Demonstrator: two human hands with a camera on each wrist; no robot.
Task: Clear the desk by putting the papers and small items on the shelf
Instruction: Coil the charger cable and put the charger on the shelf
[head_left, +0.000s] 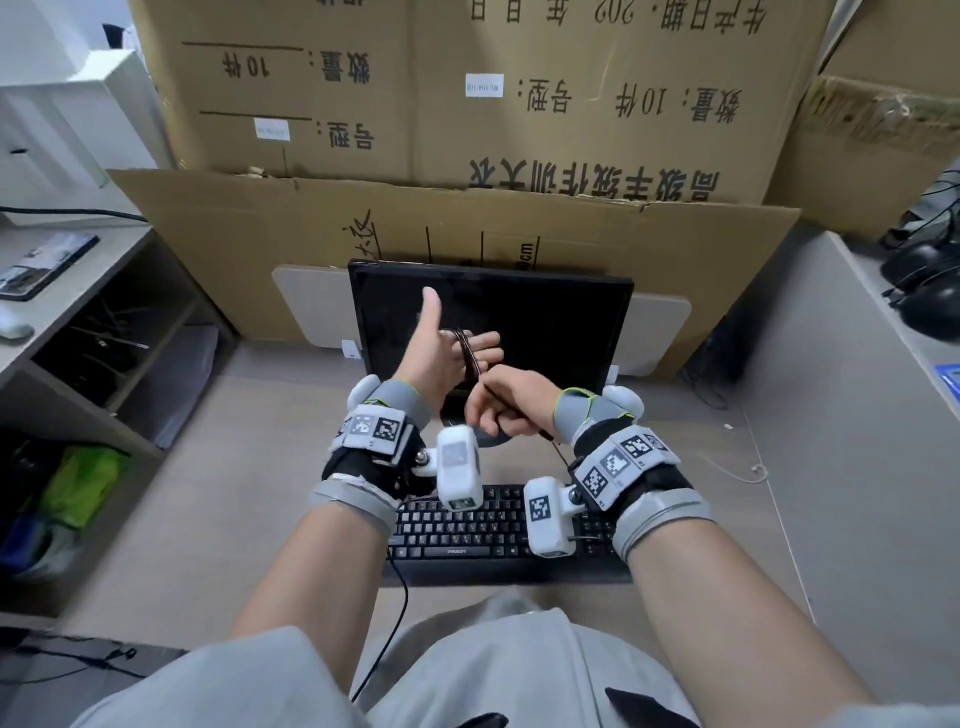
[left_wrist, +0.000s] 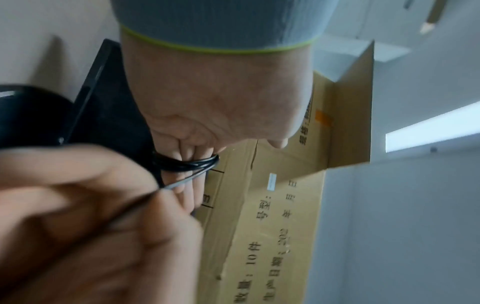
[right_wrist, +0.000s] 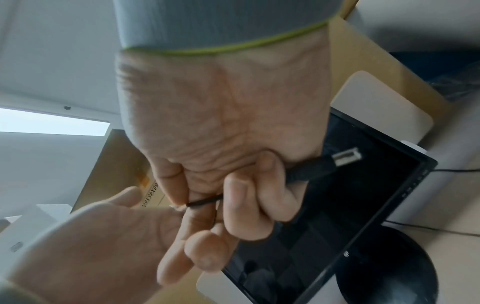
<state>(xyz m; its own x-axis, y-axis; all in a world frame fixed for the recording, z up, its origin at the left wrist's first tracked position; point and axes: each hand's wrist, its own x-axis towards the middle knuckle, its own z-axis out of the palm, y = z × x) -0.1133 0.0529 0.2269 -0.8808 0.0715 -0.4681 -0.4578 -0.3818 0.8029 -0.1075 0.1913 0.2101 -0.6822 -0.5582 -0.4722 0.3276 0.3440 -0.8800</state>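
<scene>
A thin black cable (head_left: 469, 355) is wound in several loops around the straight fingers of my left hand (head_left: 441, 353), which I hold up in front of the monitor with the thumb pointing up. The left wrist view shows the coil (left_wrist: 187, 164) around those fingers (left_wrist: 197, 152). Just to the right, my right hand (head_left: 506, 408) grips the cable's free end and pulls it taut. In the right wrist view that hand (right_wrist: 221, 127) has its fingers curled round the cable (right_wrist: 205, 201), and the USB plug (right_wrist: 346, 157) sticks out past it.
A dark monitor (head_left: 545, 322) and a black keyboard (head_left: 467, 535) stand on the desk (head_left: 234, 493). Big cardboard boxes (head_left: 467, 104) wall off the back. A shelf unit (head_left: 78, 332) stands at the left, with a booklet (head_left: 41, 265) on top. A white cord (head_left: 748, 470) lies at the right.
</scene>
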